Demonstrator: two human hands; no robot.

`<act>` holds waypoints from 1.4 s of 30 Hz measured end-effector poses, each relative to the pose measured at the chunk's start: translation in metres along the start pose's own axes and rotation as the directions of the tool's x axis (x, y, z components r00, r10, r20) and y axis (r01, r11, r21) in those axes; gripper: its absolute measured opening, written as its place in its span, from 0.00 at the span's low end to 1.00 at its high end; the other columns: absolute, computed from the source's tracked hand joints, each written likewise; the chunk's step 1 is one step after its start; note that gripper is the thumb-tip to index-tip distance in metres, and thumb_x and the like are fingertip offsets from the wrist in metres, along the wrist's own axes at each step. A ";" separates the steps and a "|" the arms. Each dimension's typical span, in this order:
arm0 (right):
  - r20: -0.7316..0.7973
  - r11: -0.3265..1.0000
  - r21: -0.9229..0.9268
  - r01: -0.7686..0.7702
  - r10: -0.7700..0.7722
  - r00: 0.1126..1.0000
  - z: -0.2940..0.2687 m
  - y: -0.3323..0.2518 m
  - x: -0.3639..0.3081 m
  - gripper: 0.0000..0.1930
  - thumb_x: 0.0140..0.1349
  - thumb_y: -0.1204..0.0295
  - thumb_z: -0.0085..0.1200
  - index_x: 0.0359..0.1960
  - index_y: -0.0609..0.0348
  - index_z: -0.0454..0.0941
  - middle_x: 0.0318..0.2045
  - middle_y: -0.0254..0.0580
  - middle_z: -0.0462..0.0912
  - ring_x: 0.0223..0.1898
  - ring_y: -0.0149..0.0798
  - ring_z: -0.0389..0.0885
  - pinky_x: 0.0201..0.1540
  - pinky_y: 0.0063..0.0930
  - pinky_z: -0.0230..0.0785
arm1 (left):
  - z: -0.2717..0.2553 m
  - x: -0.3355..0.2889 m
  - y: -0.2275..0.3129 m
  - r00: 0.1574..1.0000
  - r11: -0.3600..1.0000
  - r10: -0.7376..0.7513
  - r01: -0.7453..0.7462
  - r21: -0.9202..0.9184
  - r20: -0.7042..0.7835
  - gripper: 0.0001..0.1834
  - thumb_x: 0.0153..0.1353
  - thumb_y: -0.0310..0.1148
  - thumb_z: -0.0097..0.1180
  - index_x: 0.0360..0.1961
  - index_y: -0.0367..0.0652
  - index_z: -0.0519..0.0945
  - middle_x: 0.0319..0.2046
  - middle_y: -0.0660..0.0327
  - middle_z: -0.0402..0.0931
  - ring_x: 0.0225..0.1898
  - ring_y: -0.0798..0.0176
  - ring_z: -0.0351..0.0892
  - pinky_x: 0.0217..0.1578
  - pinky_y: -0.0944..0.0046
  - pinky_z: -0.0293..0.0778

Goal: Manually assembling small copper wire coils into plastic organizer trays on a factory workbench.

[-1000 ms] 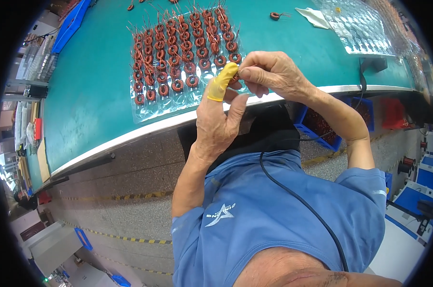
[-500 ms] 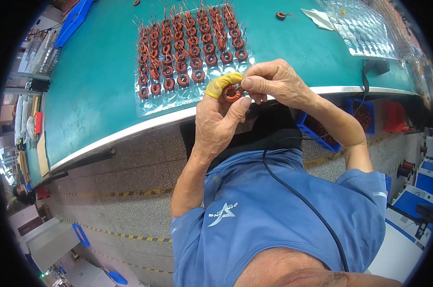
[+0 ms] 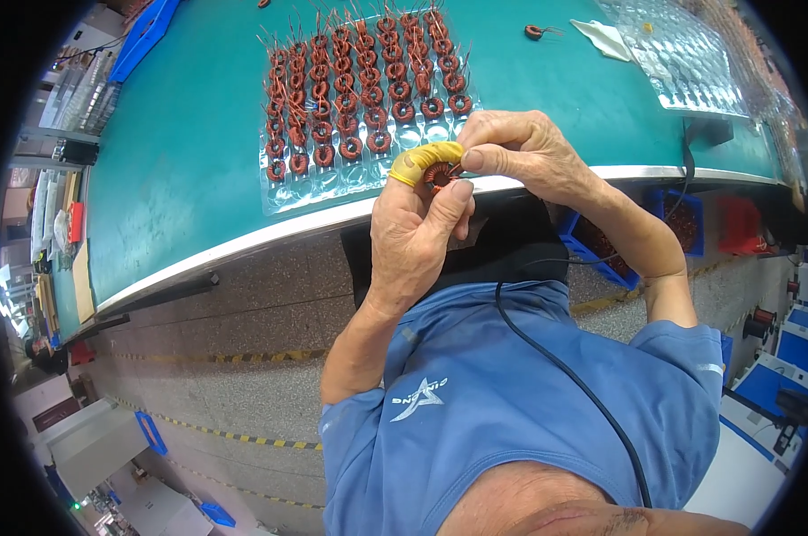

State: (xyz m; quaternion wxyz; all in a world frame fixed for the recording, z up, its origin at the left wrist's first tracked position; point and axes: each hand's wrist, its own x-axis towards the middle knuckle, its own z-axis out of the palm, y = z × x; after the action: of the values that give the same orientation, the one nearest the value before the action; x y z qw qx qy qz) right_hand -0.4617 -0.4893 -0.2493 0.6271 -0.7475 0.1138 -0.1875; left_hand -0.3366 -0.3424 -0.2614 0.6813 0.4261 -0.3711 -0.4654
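Copper-wound ring coil (image 3: 439,174) pinched between both hands at the near edge of the tabletop (image 3: 180,179), just over its pale rim. Left hand (image 3: 413,237) grips it from below, thumb up against the ring, forefinger capped with a yellow finger cot (image 3: 419,161). Right hand (image 3: 520,152) closes on it from above, fingertips bent down onto the coil. Just beyond the hands, a clear blister tray (image 3: 332,183) lies on the green surface, rows of matching coils (image 3: 359,85) filling its far pockets, nearest pockets bare. One loose coil (image 3: 535,32) sits toward the far edge; another clear tray (image 3: 681,62) at the far right corner
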 end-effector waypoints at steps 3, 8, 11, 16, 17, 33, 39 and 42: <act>-0.035 0.961 -0.220 0.167 -0.179 0.983 0.003 -0.003 -0.001 0.10 0.60 0.68 0.59 0.31 0.64 0.81 0.30 0.35 0.78 0.36 0.30 0.73 0.39 0.24 0.67 | 0.001 0.000 -0.001 1.000 1.000 0.018 -0.018 0.014 -0.014 0.15 0.66 0.29 0.53 0.52 0.36 0.70 0.28 0.64 0.72 0.23 0.77 0.66 0.23 0.77 0.63; -0.061 0.985 -0.119 0.122 -0.130 0.990 0.001 0.003 -0.002 0.09 0.60 0.69 0.59 0.30 0.64 0.80 0.30 0.36 0.77 0.35 0.29 0.73 0.39 0.23 0.67 | 0.003 0.004 -0.003 0.999 0.998 0.022 -0.020 0.052 -0.040 0.15 0.66 0.28 0.53 0.52 0.36 0.70 0.29 0.64 0.72 0.23 0.77 0.66 0.23 0.78 0.62; -0.067 0.996 -0.061 0.060 -0.064 0.996 -0.003 0.003 -0.005 0.09 0.61 0.69 0.59 0.31 0.64 0.80 0.30 0.36 0.77 0.35 0.29 0.73 0.39 0.22 0.66 | 0.003 0.006 -0.005 1.000 1.000 -0.002 0.002 -0.010 -0.010 0.16 0.65 0.28 0.54 0.51 0.36 0.69 0.30 0.65 0.71 0.23 0.77 0.65 0.23 0.77 0.62; -0.032 0.996 0.083 -0.011 0.014 0.999 -0.005 0.006 -0.009 0.10 0.61 0.68 0.59 0.31 0.64 0.80 0.31 0.36 0.77 0.35 0.28 0.73 0.39 0.22 0.66 | 0.003 0.008 -0.007 0.997 0.998 -0.050 0.052 -0.033 0.062 0.16 0.64 0.29 0.55 0.51 0.38 0.68 0.29 0.65 0.69 0.23 0.77 0.64 0.24 0.76 0.63; -0.040 0.996 0.084 -0.027 0.030 0.999 -0.005 0.006 -0.009 0.10 0.61 0.68 0.59 0.32 0.64 0.81 0.31 0.36 0.77 0.36 0.28 0.73 0.39 0.22 0.67 | 0.004 0.008 -0.007 0.997 0.998 -0.051 0.053 -0.032 0.062 0.16 0.64 0.29 0.55 0.51 0.38 0.68 0.29 0.65 0.69 0.23 0.77 0.64 0.24 0.76 0.63; -0.108 1.000 0.012 0.016 -0.015 0.994 -0.001 0.010 -0.004 0.10 0.61 0.68 0.59 0.33 0.64 0.81 0.33 0.38 0.77 0.37 0.29 0.74 0.40 0.22 0.68 | 0.003 0.008 -0.012 0.999 0.998 0.016 -0.014 0.068 -0.031 0.15 0.65 0.28 0.53 0.51 0.34 0.70 0.28 0.65 0.72 0.22 0.77 0.66 0.22 0.77 0.62; -0.128 0.980 -0.154 0.126 -0.146 0.981 0.002 0.008 -0.001 0.08 0.60 0.68 0.59 0.32 0.62 0.81 0.32 0.37 0.77 0.38 0.30 0.74 0.39 0.23 0.69 | 0.001 0.008 -0.012 0.997 0.995 0.030 -0.023 0.101 -0.068 0.15 0.65 0.28 0.53 0.51 0.34 0.71 0.27 0.65 0.72 0.22 0.78 0.66 0.22 0.77 0.63; -0.142 0.968 -0.195 0.156 -0.185 0.972 0.004 0.009 0.000 0.08 0.59 0.68 0.60 0.32 0.61 0.81 0.32 0.37 0.78 0.38 0.31 0.75 0.40 0.24 0.70 | -0.001 0.011 -0.015 0.997 0.993 0.032 -0.024 0.113 -0.076 0.14 0.65 0.27 0.53 0.51 0.34 0.71 0.27 0.65 0.72 0.22 0.78 0.66 0.22 0.77 0.63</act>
State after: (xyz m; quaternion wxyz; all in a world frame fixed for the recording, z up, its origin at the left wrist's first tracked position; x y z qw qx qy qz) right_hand -0.4598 -0.4877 -0.2586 0.5262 -0.7915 0.1154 -0.2886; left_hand -0.3374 -0.3554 -0.2750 0.6768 0.4762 -0.3756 -0.4172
